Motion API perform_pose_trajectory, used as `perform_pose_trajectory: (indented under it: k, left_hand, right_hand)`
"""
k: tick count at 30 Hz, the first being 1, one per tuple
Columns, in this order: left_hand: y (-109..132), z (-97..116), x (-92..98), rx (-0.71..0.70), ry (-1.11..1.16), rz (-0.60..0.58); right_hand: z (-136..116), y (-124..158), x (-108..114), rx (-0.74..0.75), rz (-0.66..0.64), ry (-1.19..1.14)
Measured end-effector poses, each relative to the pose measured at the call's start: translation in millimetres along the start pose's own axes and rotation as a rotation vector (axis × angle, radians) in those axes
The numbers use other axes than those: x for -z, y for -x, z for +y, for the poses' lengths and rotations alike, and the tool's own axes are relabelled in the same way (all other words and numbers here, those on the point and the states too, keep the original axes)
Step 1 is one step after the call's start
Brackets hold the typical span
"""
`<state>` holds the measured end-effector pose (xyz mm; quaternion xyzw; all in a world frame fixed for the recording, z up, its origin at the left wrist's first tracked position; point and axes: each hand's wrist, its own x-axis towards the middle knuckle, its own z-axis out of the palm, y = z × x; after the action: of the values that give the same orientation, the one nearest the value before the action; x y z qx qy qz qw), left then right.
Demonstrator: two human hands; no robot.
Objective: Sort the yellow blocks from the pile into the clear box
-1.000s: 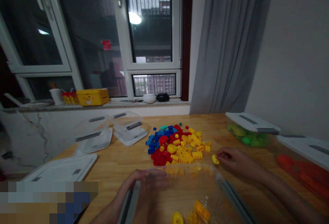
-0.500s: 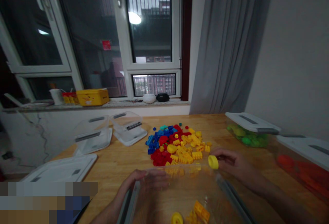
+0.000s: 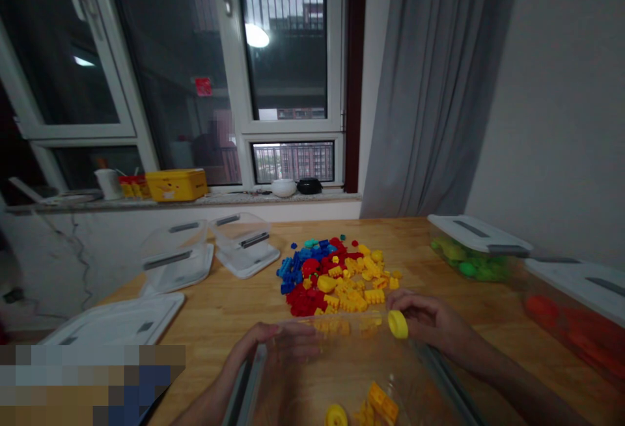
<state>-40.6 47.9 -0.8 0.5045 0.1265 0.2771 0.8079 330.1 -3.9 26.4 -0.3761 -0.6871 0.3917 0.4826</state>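
Observation:
A clear plastic box point(image 3: 303, 374) with grey side strips stands open in front of me. My left hand point(image 3: 273, 341) grips its far left corner, thumb on the rim and fingers seen through the wall. My right hand point(image 3: 430, 322) pinches a round yellow toy piece point(image 3: 398, 324) above the box's far right corner. Inside the box lie a yellow ring-shaped piece point(image 3: 336, 415) and several orange-yellow bricks point(image 3: 382, 403). Just beyond the rim spreads a pile of yellow bricks point(image 3: 354, 292), red bricks point(image 3: 306, 299) and blue bricks point(image 3: 293, 269).
To the right stand a lidded box of green pieces point(image 3: 469, 263) and a lidded box of red pieces point(image 3: 571, 322). Clear boxes point(image 3: 178, 240) and white lids point(image 3: 117, 322) occupy the table's left side. Behind is a windowsill point(image 3: 234, 199) with a yellow case point(image 3: 176, 185).
My right hand has moved slightly left and down, bringing the yellow piece over the box's rim. My left hand and the box have stayed put.

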Motion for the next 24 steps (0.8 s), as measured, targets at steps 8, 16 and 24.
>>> perform_pose_trajectory:
  k: [8, 16, 24]
  left_hand:
    - [2.4, 2.2, -8.4, 0.007, 0.014, 0.061]
    - [-0.7, 0.2, 1.1, 0.006, 0.041, 0.002]
    - [2.0, -5.0, 7.7, 0.017, 0.023, 0.008]
  right_hand:
    - [-5.0, 0.3, 0.0, -0.029, -0.022, 0.004]
    - [1.7, 1.0, 0.1, -0.045, -0.015, -0.008]
    - [-6.7, 4.2, -2.3, -0.142, -0.034, 0.013]
